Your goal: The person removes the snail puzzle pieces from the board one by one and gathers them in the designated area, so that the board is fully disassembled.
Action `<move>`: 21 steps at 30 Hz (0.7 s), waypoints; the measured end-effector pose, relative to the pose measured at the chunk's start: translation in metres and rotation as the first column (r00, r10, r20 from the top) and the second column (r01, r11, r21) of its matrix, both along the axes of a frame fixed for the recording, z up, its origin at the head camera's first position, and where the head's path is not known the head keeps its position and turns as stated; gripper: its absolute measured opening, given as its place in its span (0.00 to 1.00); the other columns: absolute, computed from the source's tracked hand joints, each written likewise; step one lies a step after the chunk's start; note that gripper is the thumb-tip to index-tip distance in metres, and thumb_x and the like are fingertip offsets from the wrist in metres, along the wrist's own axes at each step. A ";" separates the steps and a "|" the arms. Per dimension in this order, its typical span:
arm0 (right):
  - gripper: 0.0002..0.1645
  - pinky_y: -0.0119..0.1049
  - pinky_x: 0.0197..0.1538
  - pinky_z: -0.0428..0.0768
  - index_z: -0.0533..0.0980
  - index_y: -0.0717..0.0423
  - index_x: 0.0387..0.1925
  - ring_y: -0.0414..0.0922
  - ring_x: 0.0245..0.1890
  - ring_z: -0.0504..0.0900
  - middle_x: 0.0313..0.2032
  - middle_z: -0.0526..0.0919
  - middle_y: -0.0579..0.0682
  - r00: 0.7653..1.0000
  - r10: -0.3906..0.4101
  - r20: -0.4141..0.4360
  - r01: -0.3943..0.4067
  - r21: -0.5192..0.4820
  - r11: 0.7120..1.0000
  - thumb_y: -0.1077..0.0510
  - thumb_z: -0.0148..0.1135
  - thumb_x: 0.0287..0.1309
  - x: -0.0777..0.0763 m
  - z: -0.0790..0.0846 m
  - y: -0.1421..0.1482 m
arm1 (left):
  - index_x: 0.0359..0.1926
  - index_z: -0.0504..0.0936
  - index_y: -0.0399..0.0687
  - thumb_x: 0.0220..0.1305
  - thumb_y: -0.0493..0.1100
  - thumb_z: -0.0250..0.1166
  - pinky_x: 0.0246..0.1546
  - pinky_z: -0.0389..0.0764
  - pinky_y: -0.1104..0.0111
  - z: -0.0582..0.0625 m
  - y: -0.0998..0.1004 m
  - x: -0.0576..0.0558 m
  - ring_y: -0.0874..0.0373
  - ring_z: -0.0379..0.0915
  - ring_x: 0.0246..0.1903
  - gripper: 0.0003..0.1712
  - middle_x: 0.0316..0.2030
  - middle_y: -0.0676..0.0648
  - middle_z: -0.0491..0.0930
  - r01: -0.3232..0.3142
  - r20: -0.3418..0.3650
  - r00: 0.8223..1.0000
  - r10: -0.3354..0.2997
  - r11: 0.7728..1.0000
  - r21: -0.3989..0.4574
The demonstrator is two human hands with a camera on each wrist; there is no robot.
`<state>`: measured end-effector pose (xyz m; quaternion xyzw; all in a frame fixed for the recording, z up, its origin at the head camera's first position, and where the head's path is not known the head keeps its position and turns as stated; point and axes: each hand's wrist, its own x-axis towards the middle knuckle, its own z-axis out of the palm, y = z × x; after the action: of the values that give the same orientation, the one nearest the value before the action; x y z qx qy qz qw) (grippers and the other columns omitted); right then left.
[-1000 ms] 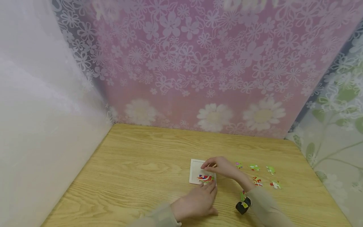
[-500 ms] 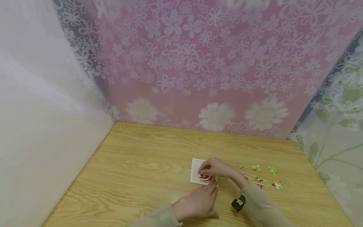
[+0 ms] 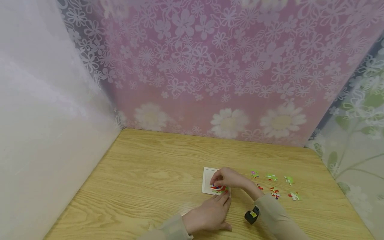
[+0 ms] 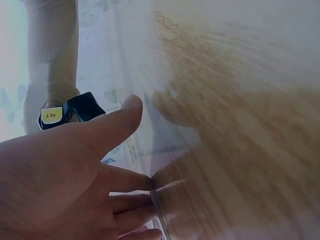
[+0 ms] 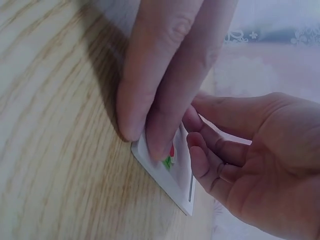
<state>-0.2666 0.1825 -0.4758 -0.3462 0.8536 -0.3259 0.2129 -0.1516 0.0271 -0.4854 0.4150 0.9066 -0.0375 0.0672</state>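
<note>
A white square puzzle tray (image 3: 207,180) lies on the wooden table, with a few red, green and blue jigsaw puzzle pieces (image 3: 218,189) in its lower right part. My left hand (image 3: 208,213) rests with extended fingers against the tray's near right edge; in the right wrist view, left fingers (image 5: 137,105) press at its rim. My right hand (image 3: 229,177) reaches over the tray from the right. Its bent thumb and index finger pinch a blue-and-red puzzle piece at the left of the others. The left fingers partly hide that grip in the right wrist view.
Several loose puzzle pieces lie right of the tray, among them a flower piece (image 3: 254,174), a green-and-white piece (image 3: 289,180) and a red-and-white piece (image 3: 274,192). A black wrist device (image 3: 252,215) sits at the right cuff. Floral curtains (image 3: 192,83) hang behind the table (image 3: 144,170).
My right hand has moved slightly left and down onto the pieces in the tray, then stayed nearly still. My left hand has kept its place at the tray's edge.
</note>
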 end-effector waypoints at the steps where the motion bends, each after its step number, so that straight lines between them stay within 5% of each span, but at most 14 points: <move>1: 0.07 0.30 0.34 0.78 0.86 0.58 0.40 0.43 0.31 0.81 0.36 0.87 0.51 1.000 0.000 -0.005 0.000 0.006 1.000 0.64 0.63 0.68 0.000 0.000 0.000 | 0.75 0.64 0.41 0.66 0.75 0.53 0.70 0.65 0.65 0.000 0.000 0.000 0.55 0.52 0.76 0.52 0.77 0.42 0.57 0.001 0.000 1.000 -0.001 1.000 0.002; 13: 0.06 0.30 0.33 0.78 0.85 0.56 0.38 0.39 0.29 0.79 0.34 0.87 0.46 0.998 -0.057 -0.021 0.057 0.024 0.998 0.61 0.63 0.68 0.003 -0.003 0.000 | 0.76 0.63 0.42 0.66 0.75 0.53 0.69 0.66 0.65 -0.004 -0.001 -0.003 0.56 0.53 0.75 0.52 0.77 0.44 0.57 0.002 0.007 1.000 -0.002 1.000 0.008; 21: 0.05 0.30 0.34 0.77 0.84 0.53 0.36 0.36 0.28 0.77 0.33 0.85 0.43 0.997 -0.070 -0.040 0.072 0.036 0.997 0.59 0.64 0.68 0.002 -0.006 0.000 | 0.74 0.66 0.42 0.65 0.74 0.55 0.66 0.71 0.64 -0.009 -0.003 -0.002 0.56 0.59 0.73 0.51 0.75 0.44 0.61 0.024 -0.090 0.996 -0.021 0.999 0.031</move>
<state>-0.2642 0.1829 -0.4814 -0.3179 0.8753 -0.3103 0.1909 -0.1535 0.0246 -0.4943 0.4241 0.9044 -0.0424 0.0195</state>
